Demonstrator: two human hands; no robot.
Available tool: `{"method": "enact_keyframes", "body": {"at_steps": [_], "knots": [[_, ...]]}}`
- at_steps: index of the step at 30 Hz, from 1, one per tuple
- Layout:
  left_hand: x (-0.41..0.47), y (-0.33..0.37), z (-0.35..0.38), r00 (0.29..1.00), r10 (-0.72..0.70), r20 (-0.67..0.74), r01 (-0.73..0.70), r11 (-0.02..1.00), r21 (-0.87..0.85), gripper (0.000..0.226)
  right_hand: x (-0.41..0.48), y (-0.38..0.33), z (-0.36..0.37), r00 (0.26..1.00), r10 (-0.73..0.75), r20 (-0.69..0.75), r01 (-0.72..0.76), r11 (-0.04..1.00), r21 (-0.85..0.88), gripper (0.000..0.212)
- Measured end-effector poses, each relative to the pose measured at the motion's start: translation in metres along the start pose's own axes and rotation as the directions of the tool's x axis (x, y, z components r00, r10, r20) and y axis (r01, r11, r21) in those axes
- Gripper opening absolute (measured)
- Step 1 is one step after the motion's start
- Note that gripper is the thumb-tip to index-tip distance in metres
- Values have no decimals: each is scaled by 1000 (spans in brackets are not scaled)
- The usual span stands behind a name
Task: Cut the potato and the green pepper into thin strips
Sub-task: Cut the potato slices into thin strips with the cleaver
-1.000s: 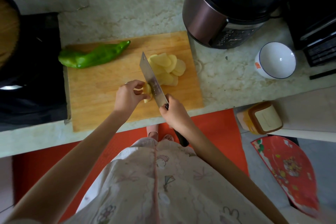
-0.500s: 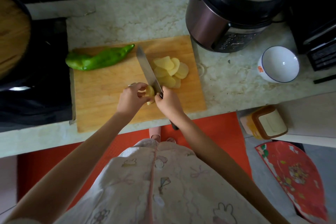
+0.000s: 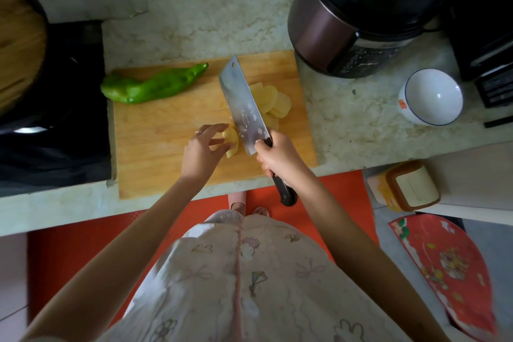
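Progress: I judge it under halfway, potato slices (image 3: 273, 101) piled at 1 o'clock on the cutting board (image 3: 166, 147), no strips yet | last potato chunk (image 3: 231, 141) at centre, touched by the left hand (image 3: 201, 150), fingers straight | right hand (image 3: 280, 159) grips the cleaver (image 3: 241, 103) | green pepper (image 3: 155, 85) whole, 10 o'clock | pale marble counter (image 3: 194, 22); cooker (image 3: 355, 16) and white bowl (image 3: 431, 96) at 2 o'clock

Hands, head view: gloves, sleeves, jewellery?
No gloves. Left hand has a thin ring on one finger; right hand shows none. Left forearm and right forearm are bare, no sleeves in view. Pale pink garment with cartoon prints below.
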State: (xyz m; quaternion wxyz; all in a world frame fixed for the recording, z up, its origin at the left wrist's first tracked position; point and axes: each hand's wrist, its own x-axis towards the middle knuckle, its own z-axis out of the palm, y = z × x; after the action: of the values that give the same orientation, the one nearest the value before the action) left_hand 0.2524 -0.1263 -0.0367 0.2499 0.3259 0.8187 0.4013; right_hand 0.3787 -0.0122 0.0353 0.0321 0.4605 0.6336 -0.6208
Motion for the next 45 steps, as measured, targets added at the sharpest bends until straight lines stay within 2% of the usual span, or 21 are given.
{"method": "enact_keyframes", "body": {"at_steps": [7,12,18,23,26,28,32,35,42,45], "knots": [[0,-2,2,1000,5,-20,-4,1000,8,37,3,0,3,998,57,25,-57,998,4,16],[1,-2,3,999,14,-29,-14,1000,2,37,3,0,3,999,49,11,-49,997,-53,21],[2,-2,2,1000,8,-22,-8,1000,6,37,1,-3,2,996,89,26,-88,996,-35,11],[3,-2,3,1000,-7,-28,7,1000,1,38,-1,-5,1,995,88,45,-86,995,-47,12],[6,-4,3,998,-26,-49,26,1000,7,36,1,-7,4,993,114,42,-111,991,-70,26],[7,-5,4,998,-33,-51,33,999,1,35,2,-8,4,992,122,44,-120,991,-61,23],[7,-5,4,999,-28,-46,28,1000,-7,35,6,-8,6,992,121,46,-115,986,-124,39],[8,-4,3,999,-25,-45,24,1000,-6,35,9,-9,10,994,105,41,-97,981,-166,40],[7,0,3,999,-11,-40,11,1000,5,38,8,-9,12,992,120,38,-112,980,-166,32],[7,-1,2,999,8,-38,-7,1000,23,38,6,-9,15,994,95,46,-85,980,-182,18]]}}
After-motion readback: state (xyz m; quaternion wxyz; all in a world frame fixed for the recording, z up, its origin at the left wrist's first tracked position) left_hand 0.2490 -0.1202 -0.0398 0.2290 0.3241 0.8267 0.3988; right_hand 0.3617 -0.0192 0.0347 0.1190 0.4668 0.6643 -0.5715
